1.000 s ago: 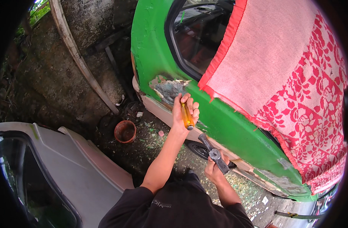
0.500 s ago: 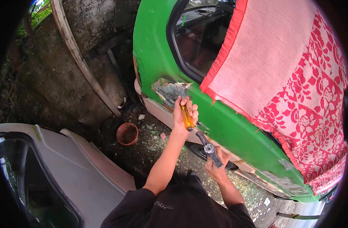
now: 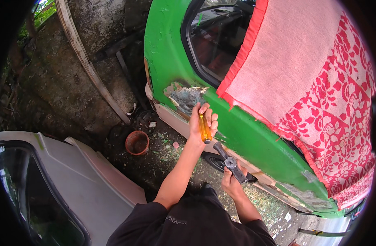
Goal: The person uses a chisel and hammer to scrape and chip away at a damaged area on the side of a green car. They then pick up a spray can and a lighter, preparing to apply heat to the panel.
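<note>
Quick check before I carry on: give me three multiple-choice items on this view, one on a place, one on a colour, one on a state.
1. Where is the bare, paint-stripped patch on the green car body?
A. below the window's lower corner
B. on the roof
C. on the wheel

2. What colour is the handle of the tool in the left hand?
A. blue
B. amber
C. white

3. How is the hammer held?
A. lying on the ground
B. gripped in the right hand
C. hanging from the window

Answers: 1 A, the patch sits just under the glass; 2 B, the handle is translucent amber; 3 B, the fingers wrap its shaft.
</note>
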Demonstrator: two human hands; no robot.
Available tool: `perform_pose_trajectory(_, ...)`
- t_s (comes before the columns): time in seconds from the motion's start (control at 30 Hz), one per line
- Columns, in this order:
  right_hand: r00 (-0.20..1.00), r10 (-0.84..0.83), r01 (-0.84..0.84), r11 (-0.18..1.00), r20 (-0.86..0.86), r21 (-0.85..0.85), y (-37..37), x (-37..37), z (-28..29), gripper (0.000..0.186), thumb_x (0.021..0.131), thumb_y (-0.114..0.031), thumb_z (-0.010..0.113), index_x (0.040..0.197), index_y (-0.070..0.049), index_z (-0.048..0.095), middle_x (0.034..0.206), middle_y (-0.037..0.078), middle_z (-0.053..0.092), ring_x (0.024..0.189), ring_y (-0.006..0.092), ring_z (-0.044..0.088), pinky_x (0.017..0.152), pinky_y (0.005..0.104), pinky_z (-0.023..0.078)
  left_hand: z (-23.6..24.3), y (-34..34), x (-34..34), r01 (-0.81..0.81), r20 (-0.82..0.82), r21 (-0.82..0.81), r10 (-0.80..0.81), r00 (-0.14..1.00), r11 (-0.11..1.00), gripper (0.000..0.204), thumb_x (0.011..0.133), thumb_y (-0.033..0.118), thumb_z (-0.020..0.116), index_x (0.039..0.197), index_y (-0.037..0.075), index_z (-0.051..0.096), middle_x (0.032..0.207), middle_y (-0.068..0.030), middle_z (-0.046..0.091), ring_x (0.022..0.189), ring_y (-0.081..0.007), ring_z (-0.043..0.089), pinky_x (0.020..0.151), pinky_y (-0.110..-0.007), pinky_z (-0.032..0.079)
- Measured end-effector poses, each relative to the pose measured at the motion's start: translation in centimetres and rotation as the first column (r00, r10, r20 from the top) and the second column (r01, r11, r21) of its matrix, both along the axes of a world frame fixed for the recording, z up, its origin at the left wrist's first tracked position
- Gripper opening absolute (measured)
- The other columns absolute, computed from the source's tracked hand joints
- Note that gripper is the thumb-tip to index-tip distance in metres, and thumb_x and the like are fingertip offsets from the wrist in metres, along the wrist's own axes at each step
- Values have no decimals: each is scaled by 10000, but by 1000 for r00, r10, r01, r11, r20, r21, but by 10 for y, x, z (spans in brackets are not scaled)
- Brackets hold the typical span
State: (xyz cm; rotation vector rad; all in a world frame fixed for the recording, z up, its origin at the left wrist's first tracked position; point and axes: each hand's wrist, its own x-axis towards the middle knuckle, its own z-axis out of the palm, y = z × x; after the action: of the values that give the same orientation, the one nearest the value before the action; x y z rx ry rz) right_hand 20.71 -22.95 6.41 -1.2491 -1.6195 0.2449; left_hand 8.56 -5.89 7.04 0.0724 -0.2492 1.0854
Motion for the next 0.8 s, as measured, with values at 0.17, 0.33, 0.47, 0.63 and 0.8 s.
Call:
perform_pose_trajectory(0.17,998,58,-61,994,32,86,4,-3,3,106,642,41,536,730,-3,496,519,107,406,405,268,427,416,340,349,0,1,1,-8,48,-31,10,999,999,389,1012,325,333,694,125,433,456,-46,311,425,-137,261,381,-275,178)
perform_pose_trajectory(0.33,999,31,-30,998,-13,63,2,-3,5,113,781,-98,534,728,-17,476,535,93,410,425,242,413,446,333,338,1,0,3,-47,7,-24,47,999,999,376,1012,290,350,689,117,436,449,-42,318,417,-127,262,375,-269,182)
perform_pose_trajectory(0.47,999,-1,2,1000,-36,27,-2,-1,0,211,857,-175,541,731,-25,462,543,75,397,436,222,374,456,336,312,0,-3,4,-50,-26,-64,48,999,997,388,1011,309,346,679,124,428,443,-39,307,412,-129,261,369,-266,177)
perform_pose_trajectory(0.63,1000,6,-5,1000,27,-9,-2,4,0,118,694,14,560,802,25,514,533,119,431,414,287,458,433,338,371,-1,-1,5,-45,-90,-73,39,995,996,399,1009,331,334,673,134,421,443,-37,300,408,-131,264,367,-265,174)
perform_pose_trajectory(0.8,1000,-2,2,1000,-6,-17,-7,6,-4,103,724,-11,569,804,25,514,539,114,438,422,288,466,437,339,375,-6,-5,5,-44,-101,-67,37,994,997,401,1008,338,332,673,137,421,444,-36,295,408,-132,262,368,-271,182)
